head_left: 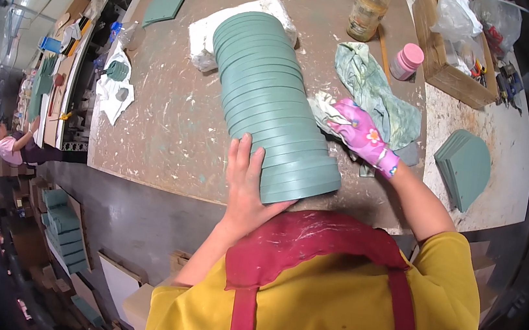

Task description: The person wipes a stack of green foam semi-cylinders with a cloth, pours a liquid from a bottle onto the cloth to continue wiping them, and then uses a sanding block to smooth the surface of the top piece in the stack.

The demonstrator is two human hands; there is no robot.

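A long row of curved green panels [266,93], pressed face to face, lies on the worktable with its far end on a white wrapped block [204,37]. Bare, my left hand [245,189] rests at the row's near left corner, fingers stretched along the side and thumb across the near end. My right hand [367,137] wears a pink flowered glove and is closed around a crumpled white rag [324,112], which touches the row's right side. Just beyond that glove a stained greenish cloth [377,90] is spread on the table.
A glass jar [368,10] and a pink bottle [407,60] stand at the far right, near a wooden box [464,77] of tools. Stacked green panels [463,168] lie right; one panel [165,7] lies far left. Another person [15,146] is at the left.
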